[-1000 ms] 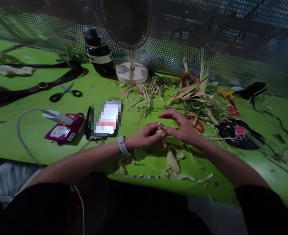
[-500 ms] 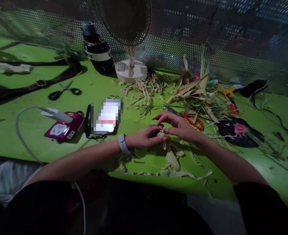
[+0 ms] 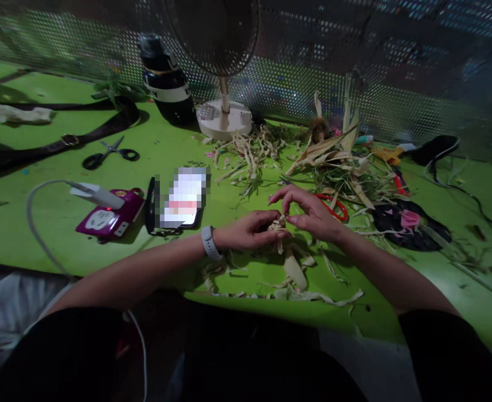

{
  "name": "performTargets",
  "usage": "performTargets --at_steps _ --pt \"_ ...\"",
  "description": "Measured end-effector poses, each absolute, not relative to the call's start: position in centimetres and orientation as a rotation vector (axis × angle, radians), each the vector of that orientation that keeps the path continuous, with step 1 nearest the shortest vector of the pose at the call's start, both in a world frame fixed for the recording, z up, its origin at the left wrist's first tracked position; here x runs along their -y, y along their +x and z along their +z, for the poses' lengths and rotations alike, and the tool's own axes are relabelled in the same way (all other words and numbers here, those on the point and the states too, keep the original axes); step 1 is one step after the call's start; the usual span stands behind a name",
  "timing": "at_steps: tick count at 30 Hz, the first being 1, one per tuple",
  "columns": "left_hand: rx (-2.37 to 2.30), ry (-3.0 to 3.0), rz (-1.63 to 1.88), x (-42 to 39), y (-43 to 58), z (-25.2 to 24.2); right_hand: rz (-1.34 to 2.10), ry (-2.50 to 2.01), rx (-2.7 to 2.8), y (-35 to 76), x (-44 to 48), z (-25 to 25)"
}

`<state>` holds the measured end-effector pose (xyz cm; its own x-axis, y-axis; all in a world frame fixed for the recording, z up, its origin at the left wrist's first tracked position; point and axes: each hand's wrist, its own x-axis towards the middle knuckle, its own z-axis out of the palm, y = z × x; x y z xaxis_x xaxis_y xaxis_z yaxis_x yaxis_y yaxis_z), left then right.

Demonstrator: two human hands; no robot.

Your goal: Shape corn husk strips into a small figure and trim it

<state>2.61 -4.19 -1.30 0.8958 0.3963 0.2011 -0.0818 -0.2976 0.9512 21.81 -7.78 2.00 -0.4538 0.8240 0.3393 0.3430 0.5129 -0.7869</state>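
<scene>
Husk bundle (image 3: 278, 224) sits just above the tabletop (image 3: 220, 207), pinched between your left hand (image 3: 249, 230) and right hand (image 3: 310, 215), both grasping it by the fingertips. The dry strips could tear or slip free if you pull hard. Red scissors (image 3: 333, 205) lie just behind your right hand, with loose scraps (image 3: 294, 273) underneath.

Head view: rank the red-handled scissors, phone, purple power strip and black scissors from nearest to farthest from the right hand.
From the right hand, pinching a husk piece:
1. Red-handled scissors, just to its right.
2. Phone, to the left.
3. Purple power strip, farther left.
4. Black scissors, far left and back.
</scene>
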Motion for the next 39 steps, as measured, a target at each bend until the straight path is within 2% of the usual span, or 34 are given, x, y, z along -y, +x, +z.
performTargets --at_steps 7,11,19,22,31,39 --pt "-0.255 1.66 0.491 3.8 2.6 -1.0 0.451 -1.051 2.17 21.6 7.4 2.1" --pt "-0.327 1.551 0.491 3.3 2.5 -1.0 0.562 -1.139 2.124 22.0 7.5 2.2" --pt "-0.329 1.598 0.559 3.0 2.2 -1.0 1.085 -1.162 1.93 22.1 7.8 2.8" --pt "-0.353 1.608 0.551 3.0 2.3 -0.9 1.031 -1.17 2.019 22.0 8.2 3.0" --pt "-0.33 1.321 0.489 3.1 2.3 -0.8 0.585 -1.038 2.211 21.5 8.3 2.3" --pt "-0.354 1.2 0.55 3.2 2.4 -0.7 0.894 -1.064 1.849 21.1 8.3 1.6"
